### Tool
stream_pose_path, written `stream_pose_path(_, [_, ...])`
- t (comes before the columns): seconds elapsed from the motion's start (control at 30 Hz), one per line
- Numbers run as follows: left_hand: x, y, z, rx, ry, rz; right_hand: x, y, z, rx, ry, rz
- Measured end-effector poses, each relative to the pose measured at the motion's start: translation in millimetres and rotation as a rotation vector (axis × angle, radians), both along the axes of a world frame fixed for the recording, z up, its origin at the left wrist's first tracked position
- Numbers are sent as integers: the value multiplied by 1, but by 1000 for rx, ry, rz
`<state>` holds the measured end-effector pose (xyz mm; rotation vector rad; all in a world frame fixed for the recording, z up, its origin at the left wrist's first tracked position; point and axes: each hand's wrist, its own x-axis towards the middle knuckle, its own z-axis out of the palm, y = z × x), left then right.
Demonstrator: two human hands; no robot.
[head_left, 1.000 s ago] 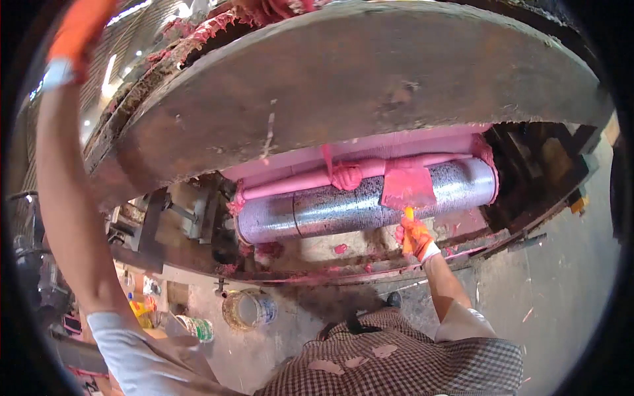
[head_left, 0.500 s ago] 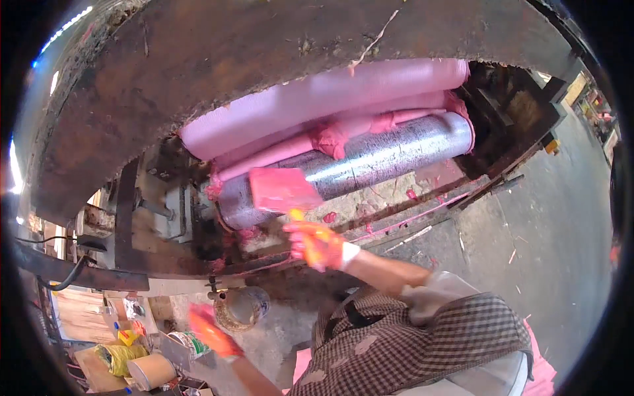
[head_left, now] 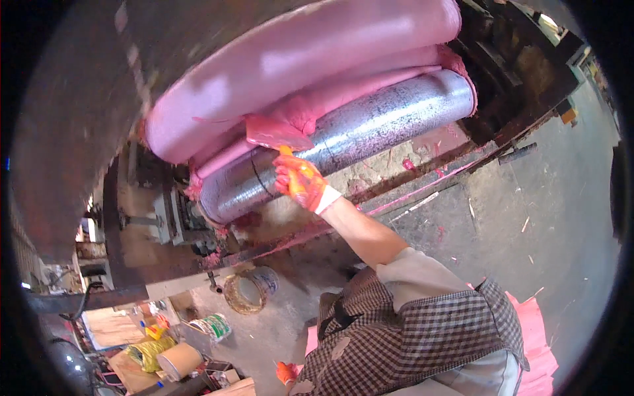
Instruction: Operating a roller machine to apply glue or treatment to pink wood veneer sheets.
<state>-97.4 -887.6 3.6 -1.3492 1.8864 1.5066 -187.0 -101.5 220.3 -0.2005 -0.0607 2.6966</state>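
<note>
A wide-bladed scraper (head_left: 274, 133), its blade coated pink, is gripped by its orange-yellow handle in my right hand (head_left: 300, 181). That hand wears an orange-coated glove with a white cuff, smeared pink. The blade lies against the soft pink material (head_left: 350, 89) between two rollers. In front is a shiny, speckled metal roller (head_left: 403, 109); behind it a larger roller (head_left: 317, 49) is wrapped in a smooth pink layer. My left hand (head_left: 286, 373), in an orange glove, is low beside my checked apron (head_left: 422, 330); its fingers are too small and partly hidden to read.
A dark machine frame (head_left: 495, 59) encloses the rollers. Below its front edge stand a stained bucket (head_left: 244, 294) and a green-and-white bucket (head_left: 212, 325). A yellow sack (head_left: 150, 353) and a brown cylinder (head_left: 180, 361) sit at lower left. Pink sheet (head_left: 531, 330) lies behind me.
My right hand has pushed the scraper farther in, from over the metal roller to the pink material behind it. My left hand has drawn back toward my body. The view has shifted.
</note>
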Motion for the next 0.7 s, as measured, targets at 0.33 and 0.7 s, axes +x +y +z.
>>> stream_pose_path(0.33, [-72, 351, 107, 98, 337, -536, 130, 98, -14, 73, -76, -178])
stream_pose_path(0.7, [-51, 458, 120, 36, 422, -1173, 274, 257, -54, 217, -321, -260])
